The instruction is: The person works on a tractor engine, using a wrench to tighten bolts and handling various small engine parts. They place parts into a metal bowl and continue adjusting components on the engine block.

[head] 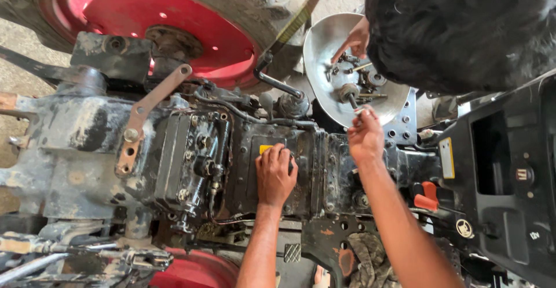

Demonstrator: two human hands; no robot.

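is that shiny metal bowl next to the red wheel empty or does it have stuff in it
Not empty. The metal bowl holds loose bolts and small round parts; the right hand reaches its rim.

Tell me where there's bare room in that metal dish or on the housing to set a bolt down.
The metal dish is bare on its left half, beside another person's hand; its right-hand middle is crowded with bolts and washers. On the greasy housing, a flat patch lies between the left hand and right hand. The linkage side is cluttered.
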